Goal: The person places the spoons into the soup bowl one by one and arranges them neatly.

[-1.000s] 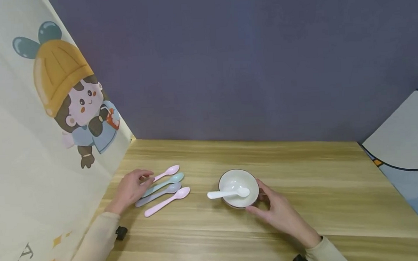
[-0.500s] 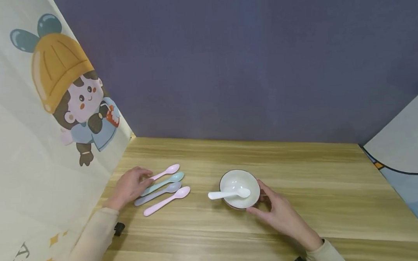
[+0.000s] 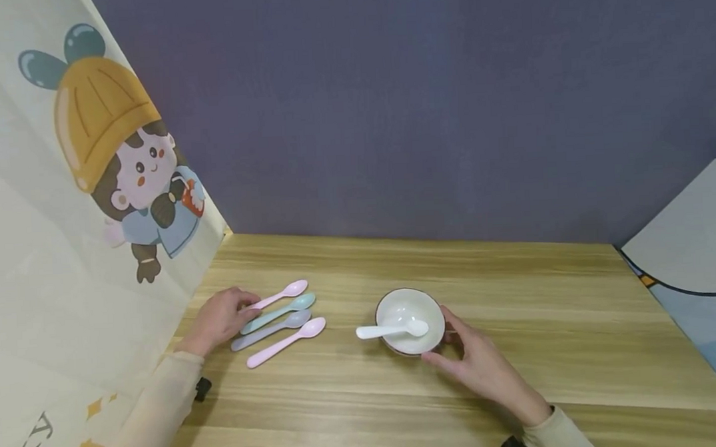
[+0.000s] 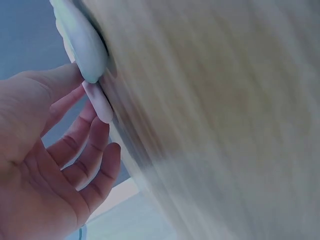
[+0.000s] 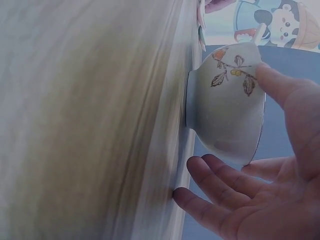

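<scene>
Behind everything, a dark purple-grey panel (image 3: 389, 102) is standing at the back of a wood-grain table (image 3: 353, 397). A person's right hand (image 3: 484, 368) is gripping a bowl by its right side, thumb and index finger bracketing the rim, other fingers fanning loosely. The left hand (image 3: 218, 317) is curling, thumb and fingertips pinching the farthest pink spoon (image 3: 291, 290) by its handle. The white bowl (image 3: 400, 303) is standing upright, a white spoon (image 3: 389, 331) leaning inside, handle poking out leftward. Teal (image 3: 292, 307), lavender (image 3: 290, 320) and nearer pink spoons (image 3: 303, 331) are lying alongside.
</scene>
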The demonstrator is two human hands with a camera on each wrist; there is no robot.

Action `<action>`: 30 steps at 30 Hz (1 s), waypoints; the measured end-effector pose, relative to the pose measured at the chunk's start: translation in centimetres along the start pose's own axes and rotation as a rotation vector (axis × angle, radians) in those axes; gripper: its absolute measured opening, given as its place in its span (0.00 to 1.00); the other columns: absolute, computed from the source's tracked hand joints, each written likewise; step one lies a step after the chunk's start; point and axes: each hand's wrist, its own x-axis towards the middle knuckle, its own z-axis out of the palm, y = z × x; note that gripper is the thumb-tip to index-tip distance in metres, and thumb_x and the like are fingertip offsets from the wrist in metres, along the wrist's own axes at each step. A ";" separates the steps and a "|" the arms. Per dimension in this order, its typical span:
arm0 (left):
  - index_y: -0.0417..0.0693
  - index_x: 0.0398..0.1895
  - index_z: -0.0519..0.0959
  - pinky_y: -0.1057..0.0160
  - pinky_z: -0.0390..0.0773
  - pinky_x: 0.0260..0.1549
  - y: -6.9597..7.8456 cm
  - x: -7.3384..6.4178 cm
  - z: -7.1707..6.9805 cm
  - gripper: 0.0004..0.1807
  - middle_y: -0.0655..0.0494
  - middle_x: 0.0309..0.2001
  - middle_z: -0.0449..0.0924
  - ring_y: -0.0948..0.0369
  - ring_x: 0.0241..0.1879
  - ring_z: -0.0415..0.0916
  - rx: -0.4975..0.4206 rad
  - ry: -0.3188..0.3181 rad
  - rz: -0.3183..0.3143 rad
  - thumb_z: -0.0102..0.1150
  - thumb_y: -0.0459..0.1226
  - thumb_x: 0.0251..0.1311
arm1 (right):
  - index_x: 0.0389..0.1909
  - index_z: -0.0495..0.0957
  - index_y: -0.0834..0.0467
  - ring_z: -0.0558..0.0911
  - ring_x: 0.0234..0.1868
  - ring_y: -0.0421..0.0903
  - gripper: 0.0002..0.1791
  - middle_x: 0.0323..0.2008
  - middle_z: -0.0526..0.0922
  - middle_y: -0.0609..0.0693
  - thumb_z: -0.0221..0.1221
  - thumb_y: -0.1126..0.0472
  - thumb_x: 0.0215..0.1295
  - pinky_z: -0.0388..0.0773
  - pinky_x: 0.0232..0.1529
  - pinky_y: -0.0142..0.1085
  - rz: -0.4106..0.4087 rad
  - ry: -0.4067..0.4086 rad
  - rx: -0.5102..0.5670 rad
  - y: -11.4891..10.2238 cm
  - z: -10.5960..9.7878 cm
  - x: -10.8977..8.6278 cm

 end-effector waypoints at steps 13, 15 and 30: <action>0.44 0.47 0.91 0.42 0.83 0.50 -0.3 -0.3 -0.4 0.10 0.47 0.44 0.90 0.48 0.45 0.87 0.045 0.039 0.099 0.70 0.38 0.68 | 0.81 0.62 0.65 0.90 0.53 0.45 0.57 0.57 0.89 0.48 0.75 0.39 0.61 0.82 0.62 0.54 0.023 -0.013 0.040 0.1 0.3 -0.2; 0.44 0.47 0.91 0.42 0.83 0.49 -0.5 -0.4 -0.6 0.10 0.48 0.44 0.90 0.48 0.45 0.86 0.043 0.044 0.104 0.70 0.38 0.68 | 0.81 0.62 0.65 0.90 0.53 0.45 0.57 0.57 0.89 0.48 0.75 0.39 0.61 0.82 0.62 0.54 0.023 -0.012 0.036 0.2 0.3 -0.1; 0.45 0.50 0.91 0.47 0.85 0.44 -1.1 -0.8 -1.0 0.11 0.50 0.43 0.89 0.56 0.40 0.85 0.012 0.085 0.118 0.69 0.38 0.69 | 0.81 0.63 0.62 0.89 0.53 0.45 0.55 0.56 0.89 0.46 0.75 0.39 0.62 0.83 0.61 0.53 -0.004 -0.011 0.015 0.2 -0.1 0.2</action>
